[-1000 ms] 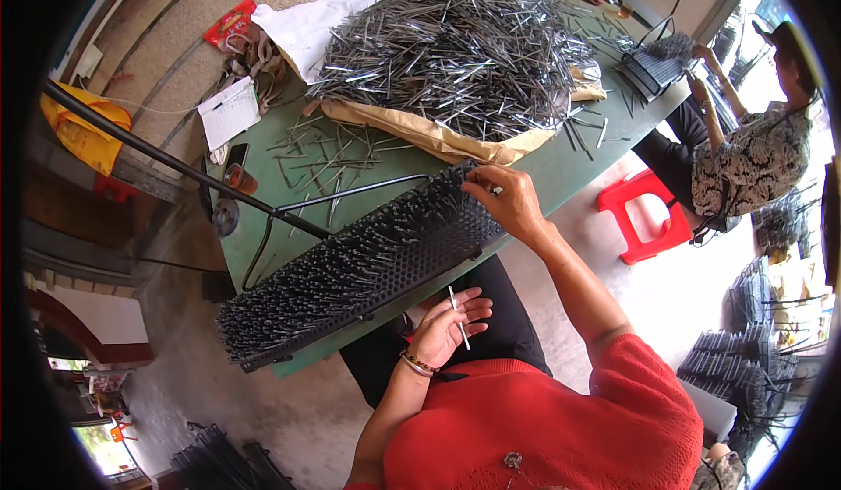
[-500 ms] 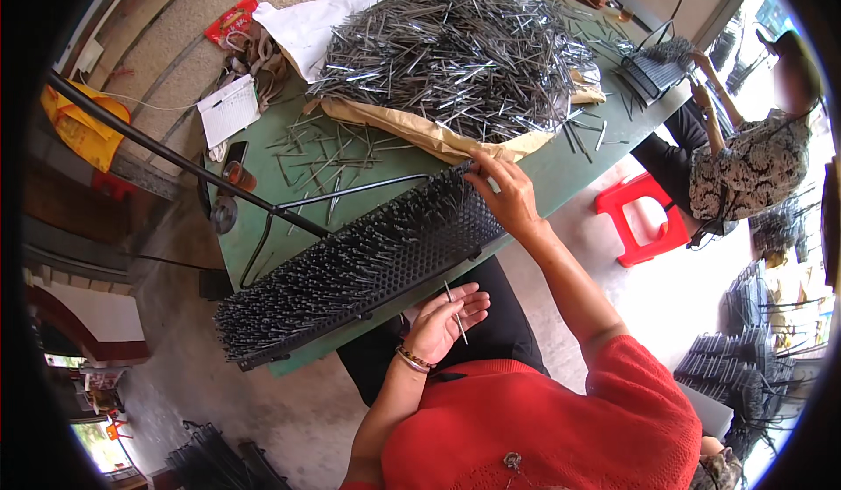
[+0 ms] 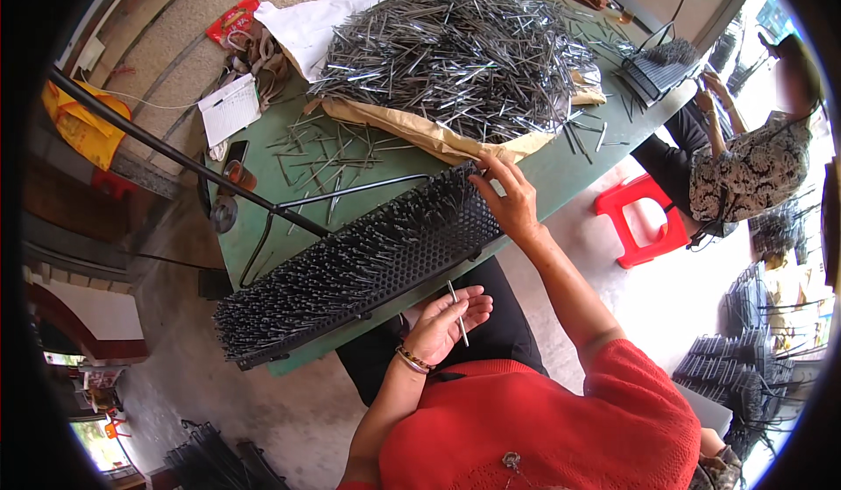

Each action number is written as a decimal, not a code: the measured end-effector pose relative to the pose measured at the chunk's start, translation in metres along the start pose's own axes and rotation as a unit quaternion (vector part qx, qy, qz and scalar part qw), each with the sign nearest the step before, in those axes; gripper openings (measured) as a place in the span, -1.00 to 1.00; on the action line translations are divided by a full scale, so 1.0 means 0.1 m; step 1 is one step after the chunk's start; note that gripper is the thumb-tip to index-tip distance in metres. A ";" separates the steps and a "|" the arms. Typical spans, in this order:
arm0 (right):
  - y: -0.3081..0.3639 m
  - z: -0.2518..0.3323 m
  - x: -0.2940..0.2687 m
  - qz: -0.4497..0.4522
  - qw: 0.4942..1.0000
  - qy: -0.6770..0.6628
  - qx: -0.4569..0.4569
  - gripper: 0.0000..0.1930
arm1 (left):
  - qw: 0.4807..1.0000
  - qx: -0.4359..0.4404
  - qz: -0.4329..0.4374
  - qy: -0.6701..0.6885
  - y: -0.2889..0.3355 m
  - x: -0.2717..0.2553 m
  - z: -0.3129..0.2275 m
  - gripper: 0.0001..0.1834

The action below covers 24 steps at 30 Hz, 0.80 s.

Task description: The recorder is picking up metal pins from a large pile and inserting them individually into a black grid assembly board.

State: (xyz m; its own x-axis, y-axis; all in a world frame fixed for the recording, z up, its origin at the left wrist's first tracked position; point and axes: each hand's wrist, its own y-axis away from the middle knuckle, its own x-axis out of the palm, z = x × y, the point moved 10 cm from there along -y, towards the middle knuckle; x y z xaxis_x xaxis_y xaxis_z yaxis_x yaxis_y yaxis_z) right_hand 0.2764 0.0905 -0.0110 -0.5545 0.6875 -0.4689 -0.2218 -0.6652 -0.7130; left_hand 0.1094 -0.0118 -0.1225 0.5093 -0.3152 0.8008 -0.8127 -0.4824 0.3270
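A long black perforated head (image 3: pixel 350 267), densely set with thin dark pins, lies slantwise along the near edge of the green table. Its front strip shows bare holes. A long black handle (image 3: pixel 175 150) joins it through a forked brace. My right hand (image 3: pixel 510 199) is at the head's far right end, thumb and fingertips drawn together among the pins; whatever they pinch is too small to make out. Palm up above my lap, my left hand (image 3: pixel 445 322) holds a thin metal pin (image 3: pixel 459 313) under its thumb, other fingers loosely curled.
A large heap of loose metal pins (image 3: pixel 455 61) lies on brown and white paper. More pins are scattered on the green table (image 3: pixel 289 201), near a notepad (image 3: pixel 229 109). At right, a person (image 3: pixel 745 166) works at another pin-filled head (image 3: pixel 657 70), beside a red stool (image 3: pixel 644 218).
My right hand has shifted very slightly at the head's end. My left hand and its pin are nearly unmoved. The other person's hands have moved lower, off the pin-filled head.
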 end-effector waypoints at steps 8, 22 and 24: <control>0.00 0.12 -0.02 0.010 1.000 0.003 -0.012 -0.57 | 1.000 -0.001 -0.003 0.007 0.01 -0.03 0.02 -0.62; 0.10 0.20 0.07 0.048 0.993 0.060 -0.084 -0.69 | 1.000 0.001 -0.010 0.015 0.02 -0.05 0.04 -0.61; 0.09 0.32 0.07 0.064 0.990 0.069 -0.101 -0.71 | 1.000 0.001 -0.006 0.019 0.03 -0.06 0.04 -0.61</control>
State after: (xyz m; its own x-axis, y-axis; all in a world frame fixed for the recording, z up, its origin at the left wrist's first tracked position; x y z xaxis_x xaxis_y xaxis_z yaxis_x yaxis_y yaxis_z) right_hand 0.2448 0.0796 -0.0038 -0.4499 0.6438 -0.6190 0.0151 -0.6875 -0.7260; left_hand 0.1054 -0.0149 -0.1286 0.5073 -0.2778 0.8158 -0.8062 -0.4874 0.3353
